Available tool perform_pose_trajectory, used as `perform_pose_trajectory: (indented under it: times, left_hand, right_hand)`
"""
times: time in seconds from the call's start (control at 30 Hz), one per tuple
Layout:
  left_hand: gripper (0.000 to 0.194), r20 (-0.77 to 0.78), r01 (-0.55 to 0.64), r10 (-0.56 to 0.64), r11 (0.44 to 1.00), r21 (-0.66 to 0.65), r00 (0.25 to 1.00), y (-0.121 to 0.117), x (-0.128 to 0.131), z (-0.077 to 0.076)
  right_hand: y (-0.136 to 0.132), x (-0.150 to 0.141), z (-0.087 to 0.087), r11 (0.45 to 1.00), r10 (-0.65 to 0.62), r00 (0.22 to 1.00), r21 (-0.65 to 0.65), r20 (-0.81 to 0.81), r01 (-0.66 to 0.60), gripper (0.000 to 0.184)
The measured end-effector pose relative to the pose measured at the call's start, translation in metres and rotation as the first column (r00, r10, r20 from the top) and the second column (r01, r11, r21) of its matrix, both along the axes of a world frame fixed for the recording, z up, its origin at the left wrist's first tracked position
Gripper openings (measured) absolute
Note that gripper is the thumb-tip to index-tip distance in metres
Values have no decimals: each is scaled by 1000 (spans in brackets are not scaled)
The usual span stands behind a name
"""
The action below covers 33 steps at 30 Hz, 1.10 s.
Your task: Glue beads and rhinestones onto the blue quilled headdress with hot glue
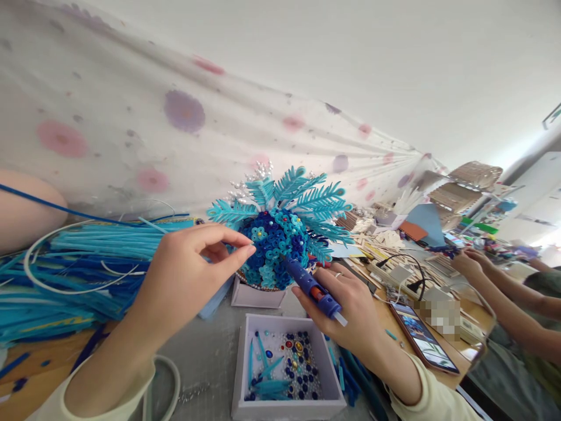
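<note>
My right hand (350, 307) grips a blue glue gun (309, 285), with a clear glue stick poking out of its rear. Its nozzle points at a blue flower-covered headpiece (269, 254), which has turquoise feathery leaves (324, 196) and white bead sprays fanning out above. At the left side of the headpiece, my left hand (188, 272) has thumb and forefinger pinched together; anything between the fingertips is too small to make out. The headpiece rests on a pale box-like stand (258, 298). In front lies an open white box (284, 411) with beads, gems and turquoise pieces.
Blue and turquoise chenille stems (100, 251) pile up at left. A phone (423, 336) lies at right near a power strip (397, 275) with cables. Further right, a co-worker's hands (471, 263) hold something dark blue. A flowered curtain (184, 146) hangs behind.
</note>
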<state>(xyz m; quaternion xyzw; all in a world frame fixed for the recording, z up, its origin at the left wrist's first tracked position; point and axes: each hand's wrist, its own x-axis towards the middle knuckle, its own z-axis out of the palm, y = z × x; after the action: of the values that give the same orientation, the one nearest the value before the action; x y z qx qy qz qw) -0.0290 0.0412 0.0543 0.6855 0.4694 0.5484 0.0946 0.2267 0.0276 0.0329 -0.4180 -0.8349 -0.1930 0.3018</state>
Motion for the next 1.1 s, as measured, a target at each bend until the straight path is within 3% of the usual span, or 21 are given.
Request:
perform_pose_trajectory:
  times: [0.23, 0.53, 0.83, 1.0, 1.1]
  left_hand:
    - [14, -24, -3, 3, 1000, -4, 1000, 2, 2, -1]
    - [12, 22, 1, -2, 1000, 4, 1000, 4, 1, -6]
    - [8, 58, -6, 10, 997, -78, 998, 7, 4, -15]
    - [8, -16, 36, -35, 999, 34, 999, 12, 14, -20]
    - [8, -93, 69, -57, 989, 130, 994, 14, 23, -25]
  right_hand:
    - [-7, 1, 2, 999, -21, 1000, -37, 0, 21, 34]
    - [-2, 3, -11, 967, 52, 966, -229, -254, -112, 37]
    - [3, 15, -15, 964, 103, 929, -193, -355, -181, 38]
    - [5, 26, -7, 941, 134, 884, -221, -448, -255, 46]
    - [11, 40, -12, 921, 124, 829, -247, -546, -300, 52]
